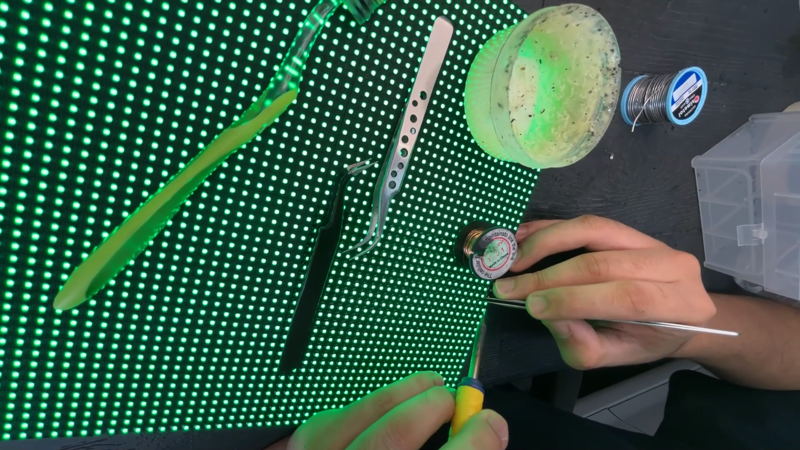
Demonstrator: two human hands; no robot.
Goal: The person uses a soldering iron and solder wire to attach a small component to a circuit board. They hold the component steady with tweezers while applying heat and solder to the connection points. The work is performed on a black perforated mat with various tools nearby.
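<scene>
A dark worktop (650, 179) carries a lit panel of green LED dots (167, 167) that fills the frame from 6 to 12 o'clock. Directly on the worktop at 1 o'clock sits a round clear tub of pale paste (546, 83), overlapping the panel's edge; just beside it at 2 o'clock lies a blue-rimmed spool of solder wire (667, 97). At 3 o'clock stands a clear plastic drawer box (750, 200), well apart from the panel.

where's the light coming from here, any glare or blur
Head view: the lit green LED panel is the main glow, tinting the round tub and left hand green; its dots bloom a little; the dark table stays dim; focus looks sharp.
</scene>
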